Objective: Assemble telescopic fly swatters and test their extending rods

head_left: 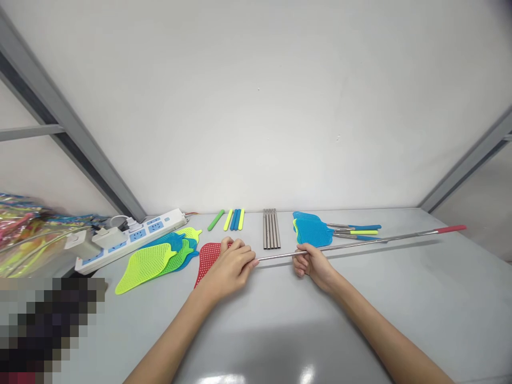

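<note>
**Red-handled rod stretched across a grey bench**

So the bench (420,304) is smooth and pale grey, with light glaring off its near edge. A plain white wall (256,117) with a few small marks stands behind, and grey metal posts (76,112) frame both sides. On the far left there's a power strip (132,245) with plugs in it, beside some shiny plastic bags (28,229).

The metal rod (280,256) runs from the middle to the right, its red handle (451,229) at the far end. Left hand (236,264) is pinching the rod's left end over a red mesh head (208,261); can't tell if they're joined. Right hand (312,264) has its fingers curled round the rod.
</note>
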The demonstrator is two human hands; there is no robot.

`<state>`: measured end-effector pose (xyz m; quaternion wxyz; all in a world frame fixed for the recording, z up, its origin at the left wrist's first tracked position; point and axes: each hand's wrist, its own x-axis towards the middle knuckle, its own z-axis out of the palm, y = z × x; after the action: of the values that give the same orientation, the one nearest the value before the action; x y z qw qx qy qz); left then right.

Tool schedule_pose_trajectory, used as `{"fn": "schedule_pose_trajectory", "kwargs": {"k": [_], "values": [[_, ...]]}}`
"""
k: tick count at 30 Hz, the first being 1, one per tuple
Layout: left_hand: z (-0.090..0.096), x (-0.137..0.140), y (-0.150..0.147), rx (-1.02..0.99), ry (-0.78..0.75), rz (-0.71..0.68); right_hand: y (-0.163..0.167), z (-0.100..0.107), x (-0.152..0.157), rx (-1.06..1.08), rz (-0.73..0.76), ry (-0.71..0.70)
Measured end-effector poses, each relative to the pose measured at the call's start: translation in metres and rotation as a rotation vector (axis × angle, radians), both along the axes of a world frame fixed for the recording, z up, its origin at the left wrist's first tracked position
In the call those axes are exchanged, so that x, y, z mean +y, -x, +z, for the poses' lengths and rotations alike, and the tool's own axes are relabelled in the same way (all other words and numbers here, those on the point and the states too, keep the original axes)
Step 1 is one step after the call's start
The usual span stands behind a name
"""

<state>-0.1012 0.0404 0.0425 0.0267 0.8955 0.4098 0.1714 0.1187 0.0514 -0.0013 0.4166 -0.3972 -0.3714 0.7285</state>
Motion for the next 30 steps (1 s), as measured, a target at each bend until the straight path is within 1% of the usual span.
{"fn": "schedule_pose_trajectory", "kwargs": {"k": [9, 15, 22, 30], "values": [[0.001, -0.002, -0.004, -0.001, -0.028, -0.001, 0.002, 0.003, -0.003, 0.066, -0.018, -0.066], [0.000, -0.004, -0.006, 0.012, -0.041, 0.017, 0.007, 0.001, -0.005, 0.088, -0.009, -0.058], [-0.001, -0.004, -0.008, 0.033, -0.050, 0.016, 0.010, -0.002, -0.007, 0.105, 0.068, -0.058], [-0.002, -0.006, -0.009, 0.047, -0.055, 0.012, 0.012, -0.002, -0.010, 0.118, 0.087, -0.063]]}}
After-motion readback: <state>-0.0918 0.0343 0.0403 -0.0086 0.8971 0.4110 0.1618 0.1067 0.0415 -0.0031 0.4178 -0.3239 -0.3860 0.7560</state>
